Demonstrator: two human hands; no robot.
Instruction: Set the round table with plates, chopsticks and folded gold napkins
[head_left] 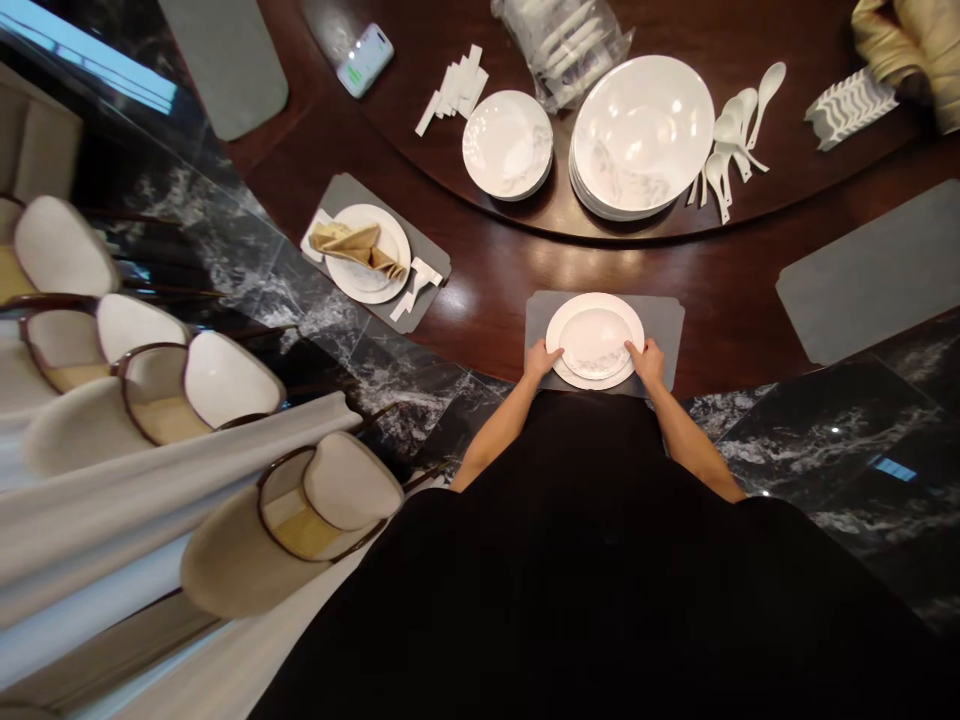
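Observation:
A white plate [595, 300] with a smaller white plate [595, 343] on top lies on a grey placemat [664, 320] at the near edge of the dark wooden table. My left hand [541, 358] grips the plates' left rim and my right hand [646, 360] grips the right rim, fingers curled on the edges.
To the left, another grey placemat [427, 255] carries a plate [367, 255] with a folded tan napkin and a white rest. The raised centre holds stacked bowls [507, 145], larger plates [641, 135], spoons [731, 130], a plastic bag and a phone [364, 60]. Chairs [225, 400] stand left. An empty mat [870, 270] lies right.

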